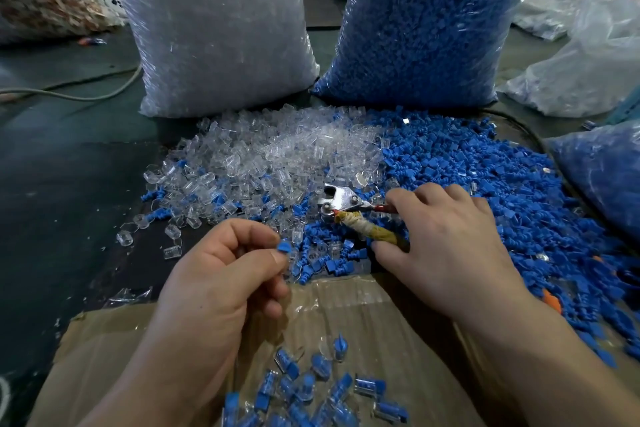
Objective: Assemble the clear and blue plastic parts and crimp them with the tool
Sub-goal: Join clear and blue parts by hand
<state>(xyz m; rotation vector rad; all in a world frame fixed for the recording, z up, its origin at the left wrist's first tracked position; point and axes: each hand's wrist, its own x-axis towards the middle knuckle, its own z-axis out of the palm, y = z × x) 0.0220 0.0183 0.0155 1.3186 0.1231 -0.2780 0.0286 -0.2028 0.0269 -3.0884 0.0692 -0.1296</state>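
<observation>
Pinching a blue part [284, 248] between thumb and forefinger of the left hand [221, 281]. Gripping the crimping tool [349, 208] by its handles, right hand [450, 246] curled round them (metal head atop the pile of parts [346, 149]).

One bag of clear parts [218, 28], two bags of blue parts [426, 21], one crimp tool [341, 201], one cardboard box [346, 298], two hands, left hand [221, 274] and right hand [446, 239], one pinched blue part [284, 248], loose clear pieces [277, 149] and loose blue pieces [485, 177] too many to count.

My tool [341, 201] has a bright metal head; its handle wrap [360, 225] looks like frayed cloth. The blue part [284, 247] is matt plastic, the clear parts [277, 152] glossy.
</observation>
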